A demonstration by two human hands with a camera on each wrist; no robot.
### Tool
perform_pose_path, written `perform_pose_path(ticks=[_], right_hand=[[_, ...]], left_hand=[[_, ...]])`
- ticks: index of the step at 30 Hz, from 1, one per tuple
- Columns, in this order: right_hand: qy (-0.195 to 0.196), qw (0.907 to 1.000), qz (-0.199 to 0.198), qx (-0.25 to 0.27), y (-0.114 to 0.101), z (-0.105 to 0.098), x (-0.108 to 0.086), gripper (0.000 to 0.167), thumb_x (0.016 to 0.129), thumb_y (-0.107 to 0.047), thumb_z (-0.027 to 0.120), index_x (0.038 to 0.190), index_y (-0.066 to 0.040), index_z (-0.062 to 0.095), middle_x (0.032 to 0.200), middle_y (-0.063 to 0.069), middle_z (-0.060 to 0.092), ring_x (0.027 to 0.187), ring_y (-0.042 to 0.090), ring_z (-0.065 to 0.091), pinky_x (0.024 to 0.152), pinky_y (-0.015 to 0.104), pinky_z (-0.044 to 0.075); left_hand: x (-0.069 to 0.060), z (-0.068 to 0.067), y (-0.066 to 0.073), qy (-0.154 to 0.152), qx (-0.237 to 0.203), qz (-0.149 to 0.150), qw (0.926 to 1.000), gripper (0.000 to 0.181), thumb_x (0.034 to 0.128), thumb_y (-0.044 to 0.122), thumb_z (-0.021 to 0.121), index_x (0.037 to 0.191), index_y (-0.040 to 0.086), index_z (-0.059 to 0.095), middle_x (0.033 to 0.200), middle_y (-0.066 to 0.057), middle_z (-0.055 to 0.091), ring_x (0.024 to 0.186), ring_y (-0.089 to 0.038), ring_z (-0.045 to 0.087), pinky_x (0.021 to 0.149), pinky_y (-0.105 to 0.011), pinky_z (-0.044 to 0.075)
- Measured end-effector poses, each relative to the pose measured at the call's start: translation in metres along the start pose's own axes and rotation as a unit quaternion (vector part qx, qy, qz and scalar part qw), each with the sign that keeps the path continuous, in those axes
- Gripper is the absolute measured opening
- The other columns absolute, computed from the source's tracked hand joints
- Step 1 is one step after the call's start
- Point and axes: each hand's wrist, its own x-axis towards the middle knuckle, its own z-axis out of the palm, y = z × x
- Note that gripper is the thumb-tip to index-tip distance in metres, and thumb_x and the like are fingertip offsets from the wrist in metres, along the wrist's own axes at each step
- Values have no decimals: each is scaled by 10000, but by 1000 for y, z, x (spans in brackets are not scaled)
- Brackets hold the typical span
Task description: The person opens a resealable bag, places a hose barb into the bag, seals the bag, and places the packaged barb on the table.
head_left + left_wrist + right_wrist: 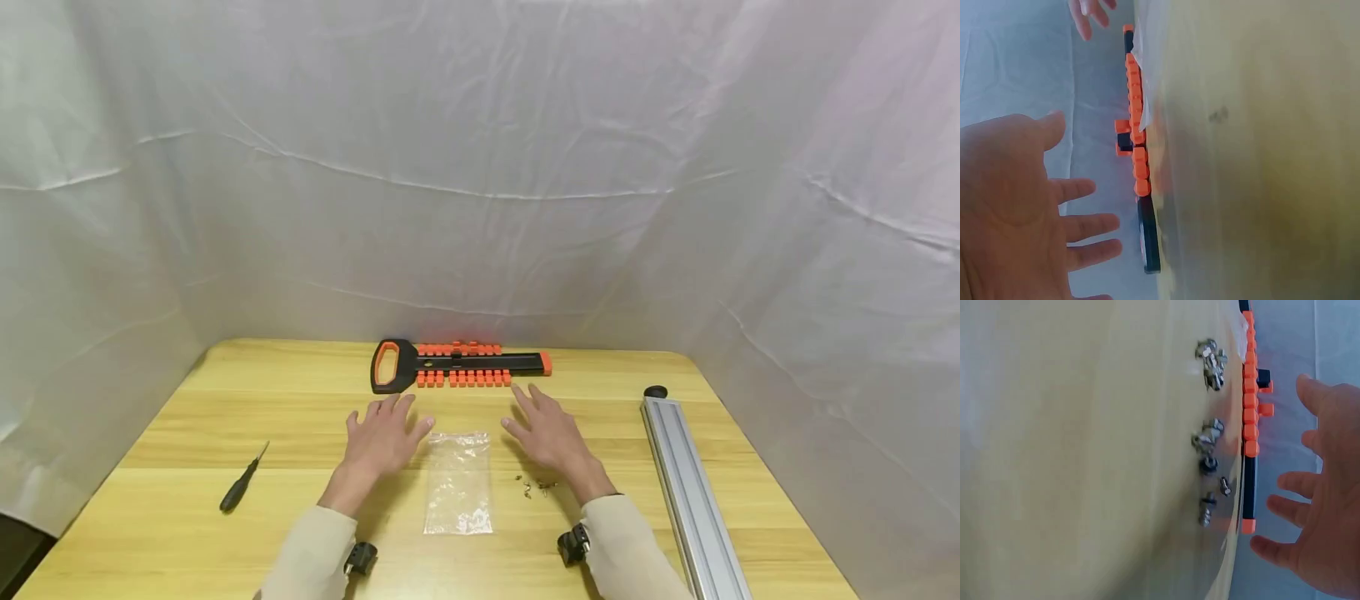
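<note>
Both hands hover over the wooden table with fingers spread, holding nothing. My left hand is to the left of a clear zip bag, which lies flat between the hands. On the bag's other side is my right hand, near a small scatter of metal screws; the right wrist view shows these screws in loose clusters. Beyond the fingertips lies a black and orange rack-like tool with a looped handle at its left end and rows of orange clips along both sides.
A screwdriver with a dark handle lies at the left of the table. Along the right side runs a long grey aluminium profile, with a black round piece at its far end. Pale fabric hangs around the table's back and sides.
</note>
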Motion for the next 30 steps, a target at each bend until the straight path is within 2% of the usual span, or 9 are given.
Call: perform_pose_path(ticks=[7, 10, 14, 16, 19, 22, 27, 30], right_hand=[[-224, 9986, -162, 449, -10, 3, -7, 616, 993, -489, 444, 1535, -254, 267, 1604, 108, 233, 1459, 360, 250, 1155, 597, 206], [-299, 9978, -333, 486, -14, 5, -6, 595, 996, -457, 460, 1526, -244, 296, 1598, 92, 257, 1456, 344, 259, 1154, 588, 220], [-458, 9961, -663, 359, -18, 8, -7, 578, 991, -418, 489, 1510, -212, 338, 1576, 93, 307, 1437, 342, 299, 1145, 573, 257], [-554, 9949, -797, 284, -21, 10, -8, 572, 982, -411, 508, 1497, -204, 366, 1562, 84, 338, 1429, 330, 319, 1146, 557, 267], [-681, 9928, -948, 282, -26, 10, -9, 561, 967, -383, 540, 1474, -185, 407, 1538, 82, 381, 1419, 319, 340, 1148, 543, 273], [-768, 9910, -1067, 247, -32, 11, -8, 545, 948, -350, 573, 1448, -170, 448, 1502, 69, 435, 1395, 293, 380, 1145, 511, 299], [-799, 9890, -1241, 102, -38, 13, -7, 513, 928, -294, 610, 1411, -162, 497, 1395, 31, 536, 1306, 245, 474, 1110, 450, 370], [-794, 9883, -1300, 125, -40, 13, -5, 511, 918, -254, 626, 1405, -160, 505, 1321, 25, 569, 1238, 223, 514, 1078, 429, 409]], left_hand=[[-11, 4, 5, -281, -118, -33, 9995, 600, 946, 573, 478, 1345, 127, 518, 1354, -134, 515, 1249, -348, 447, 985, -657, 299], [-15, 5, 7, -446, -112, -5, 9989, 537, 929, 564, 519, 1228, 121, 576, 1193, -105, 554, 1119, -302, 488, 934, -605, 345], [-21, 5, 11, -668, 48, 87, 9977, 416, 900, 549, 579, 994, 144, 590, 970, -49, 505, 925, -236, 463, 826, -498, 374], [-24, 5, 12, -747, 77, 147, 9971, 402, 876, 544, 616, 931, 148, 576, 924, -37, 473, 877, -223, 435, 786, -468, 361], [-28, 5, 15, -800, 106, 267, 9964, 425, 831, 546, 670, 932, 141, 589, 916, -34, 460, 862, -215, 429, 774, -460, 361], [-30, 5, 17, -851, 156, 359, 9956, 509, 767, 558, 728, 1000, 121, 610, 932, -41, 465, 870, -215, 442, 793, -481, 380], [-30, 7, 21, -891, 387, 315, 9948, 680, 689, 551, 794, 1141, 79, 609, 998, -76, 505, 921, -238, 488, 841, -517, 412], [-30, 7, 23, -865, 476, 281, 9947, 674, 680, 521, 814, 1133, 70, 603, 997, -83, 511, 912, -241, 495, 824, -505, 419]])
